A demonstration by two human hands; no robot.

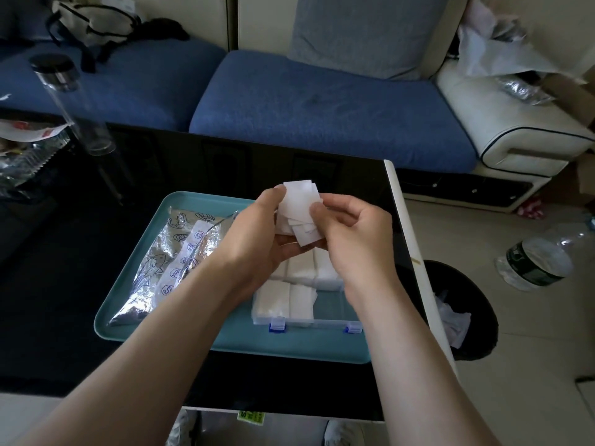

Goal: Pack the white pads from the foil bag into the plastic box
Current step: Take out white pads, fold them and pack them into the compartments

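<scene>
I hold a messy bunch of white pads [299,204] up above the plastic box [328,322]. My left hand [257,226] curls round the bunch from below, with the thumb on top. My right hand [357,233] pinches the other side with its thumb and fingers.

The pads stick out at odd angles. I think I should tap the edges straight first, so they make one neat stack. Then the stack can go down flat into the box. The near right corner of the box looks free. Packed pads [283,300] fill the parts I can see. I should go slow so no pad slips out.

The foil bag [167,262] lies on the left of the blue-green tray [225,344], just beside the box. The tray sits on a dark table [80,284]. A bin [476,284] stands by the table on the right. A water bottle [534,262] is on the floor. My arms hide part of the box, so I cannot see all of it.
</scene>
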